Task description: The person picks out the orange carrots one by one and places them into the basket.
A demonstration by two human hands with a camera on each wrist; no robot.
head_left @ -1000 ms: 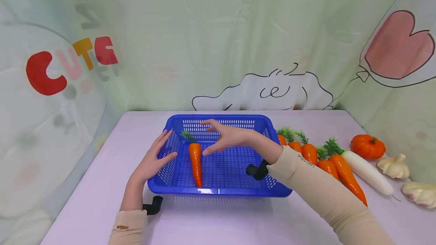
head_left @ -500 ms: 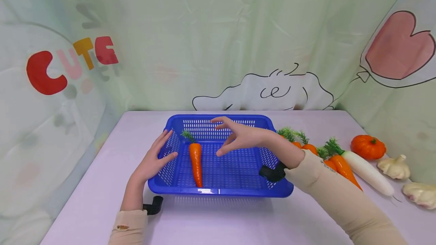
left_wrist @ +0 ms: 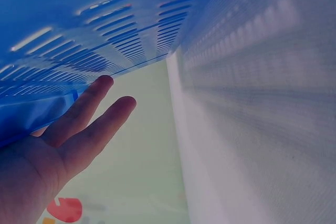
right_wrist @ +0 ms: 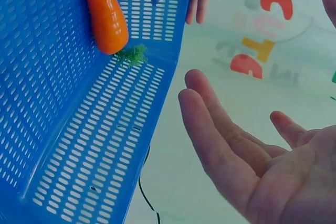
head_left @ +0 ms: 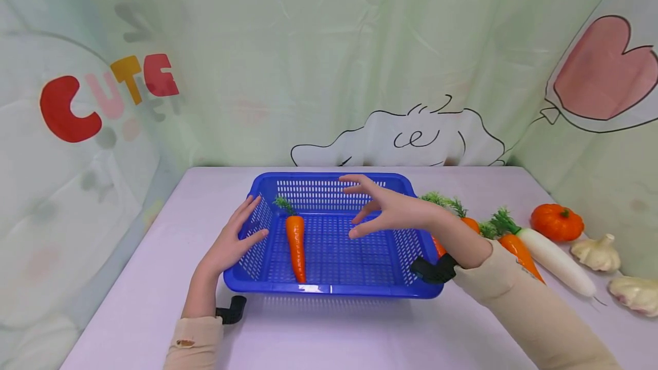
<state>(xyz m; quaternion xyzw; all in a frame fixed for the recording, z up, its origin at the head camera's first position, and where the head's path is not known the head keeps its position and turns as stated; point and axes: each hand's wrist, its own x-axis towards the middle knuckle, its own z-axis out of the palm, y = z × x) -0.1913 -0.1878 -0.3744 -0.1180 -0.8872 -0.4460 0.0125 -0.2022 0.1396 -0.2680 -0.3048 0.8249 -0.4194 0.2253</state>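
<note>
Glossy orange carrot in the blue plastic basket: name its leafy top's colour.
Green; the leafy top shows best in the right wrist view.

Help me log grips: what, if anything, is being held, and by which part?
The right hand holds nothing. The left hand straddles the left rim of the blue basket; whether it grips cannot be told.

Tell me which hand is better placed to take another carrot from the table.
Right, most likely: the right hand is empty above the basket, nearer the carrots lying on that side. The left hand is at the basket's opposite edge, farther from them.
</note>
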